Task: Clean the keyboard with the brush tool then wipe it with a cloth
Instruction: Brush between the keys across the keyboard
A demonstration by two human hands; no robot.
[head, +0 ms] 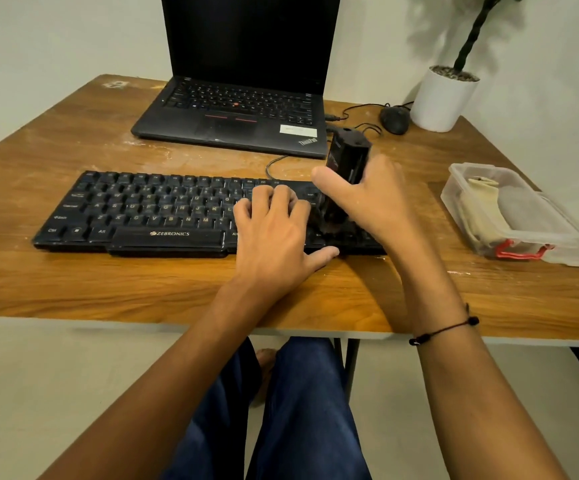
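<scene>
While the right hand [367, 199] grips the black brush tool [345, 178] with its fingers curled around the body and the thumb stretched out to the left, the tool stands nearly upright, and its lower end is down on the right part of the keyboard [149, 213]. This lower end is blurred, so the bristles cannot be seen clearly. The left hand [274, 233] lies just beside it, palm down on the keys, with the fingers bent a little at the tips and the thumb resting at the front edge of the keyboard; it holds nothing. The keyboard is black and lies across the middle of the wooden table [73, 282], and its cable [274, 164] goes toward the back. Behind it there is an open black laptop [236, 112] with a dark screen. To the right of the laptop sit a black mouse [393, 121] and a white plant pot [442, 98]. At the right edge of the table stands a clear plastic box [537, 247], well apart from the keyboard, and inside it lies a pale folded cloth [478, 209].
</scene>
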